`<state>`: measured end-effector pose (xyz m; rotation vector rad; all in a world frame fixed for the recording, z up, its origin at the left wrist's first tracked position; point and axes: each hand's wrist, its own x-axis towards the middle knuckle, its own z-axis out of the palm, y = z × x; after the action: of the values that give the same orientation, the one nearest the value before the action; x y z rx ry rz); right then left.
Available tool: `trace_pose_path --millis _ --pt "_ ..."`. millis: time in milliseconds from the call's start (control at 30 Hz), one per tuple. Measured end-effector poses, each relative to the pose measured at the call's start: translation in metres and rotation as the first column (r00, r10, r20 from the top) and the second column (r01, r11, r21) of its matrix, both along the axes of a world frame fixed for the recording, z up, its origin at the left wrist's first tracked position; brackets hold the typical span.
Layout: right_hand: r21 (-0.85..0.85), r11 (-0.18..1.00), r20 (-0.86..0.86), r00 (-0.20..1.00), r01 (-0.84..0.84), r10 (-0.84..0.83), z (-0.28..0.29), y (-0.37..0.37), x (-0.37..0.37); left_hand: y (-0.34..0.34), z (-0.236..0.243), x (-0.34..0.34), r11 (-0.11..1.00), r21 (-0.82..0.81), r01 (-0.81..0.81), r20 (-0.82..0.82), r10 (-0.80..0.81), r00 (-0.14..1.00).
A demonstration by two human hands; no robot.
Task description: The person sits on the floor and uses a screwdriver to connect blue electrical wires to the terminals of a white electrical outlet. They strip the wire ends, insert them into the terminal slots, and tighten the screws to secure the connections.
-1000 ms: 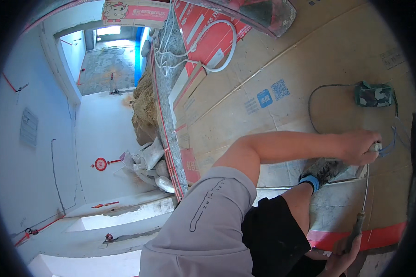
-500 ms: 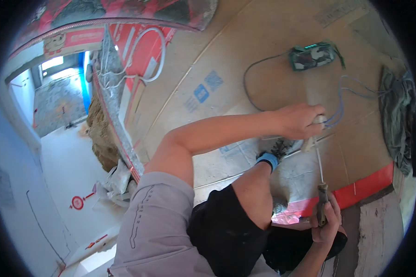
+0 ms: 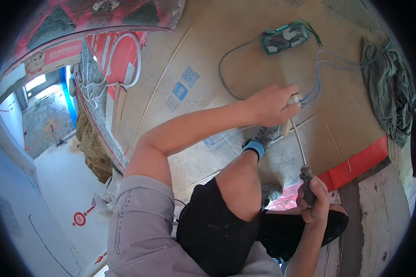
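My left hand [image 3: 273,107] is closed around a small pale block [image 3: 294,99] with thin blue-grey wires [image 3: 318,78] running from its far side. In my right hand [image 3: 316,203] is a screwdriver [image 3: 306,174], gripped by its dark handle with the thumb along it. Its metal shaft points up and slightly left, its tip end close under my left hand. Whether the tip touches the block cannot be made out. Part of the block is hidden behind my left fingers.
Brown cardboard sheeting [image 3: 171,60] covers the floor. A camouflage-patterned device [image 3: 285,38] with a dark cable lies beyond my left hand. Crumpled dark green cloth [image 3: 388,92] lies at the right. A red strip [image 3: 356,164] borders the board edge; white hose [image 3: 136,60] coils at the left.
The view has shifted, so the floor things appear farther left. The screwdriver leans more to the left at its tip, and my right hand has turned on the handle. Both hands keep their hold.
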<state>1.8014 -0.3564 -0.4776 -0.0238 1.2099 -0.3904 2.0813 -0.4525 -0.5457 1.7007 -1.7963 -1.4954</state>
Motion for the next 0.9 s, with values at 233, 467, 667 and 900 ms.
trace_pose_path --millis 233,467,667,900 --pt "-0.46 0.209 -0.876 0.48 -0.863 0.052 0.0 0.012 0.012 0.013 -0.018 0.001 0.998 0.057 -0.006 -0.011 0.007 1.0" --pt "-0.449 0.718 -0.521 0.809 -0.532 0.273 0.0 0.017 0.011 0.008 -0.003 0.002 0.997 0.05 0.065 -0.02 -0.064 0.998" --pt "-0.105 0.94 0.034 0.944 -0.324 0.329 0.0 0.0 -0.016 0.013 -0.003 0.002 0.992 0.06 0.108 -0.061 -0.104 0.993" --pt "-0.535 0.789 -0.26 0.948 -0.301 0.185 0.025 -0.022 -0.045 0.014 -0.018 0.026 0.89 0.406 -0.207 -0.362 0.365 0.858"
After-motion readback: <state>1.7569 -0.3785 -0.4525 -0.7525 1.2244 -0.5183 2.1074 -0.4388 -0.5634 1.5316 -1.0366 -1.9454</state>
